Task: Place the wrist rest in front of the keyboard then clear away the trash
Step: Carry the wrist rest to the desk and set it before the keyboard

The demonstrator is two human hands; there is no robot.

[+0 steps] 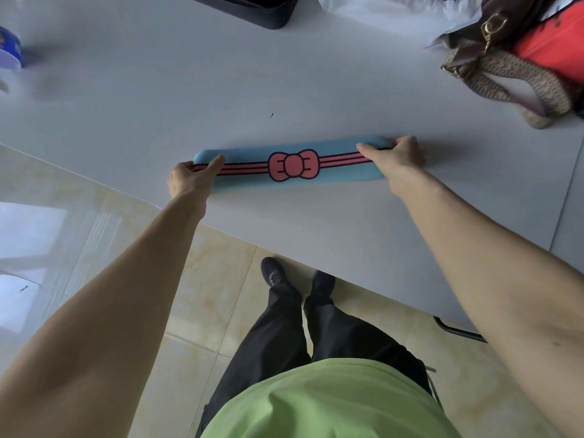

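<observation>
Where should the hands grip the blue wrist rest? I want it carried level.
At its two short ends, one hand from each side: the wrist rest is long, narrow and flat on the table. The left hand and right hand hold it so.

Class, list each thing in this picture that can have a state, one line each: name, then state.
wrist rest: flat on the table, gripped at both ends
left hand: closed on its left end
right hand: closed on its right end
handbag: lying on the table, strap loose

Both hands, left hand (189,178) and right hand (398,153), grip the ends of the blue wrist rest (292,164) lying on the white table (158,99).
</observation>
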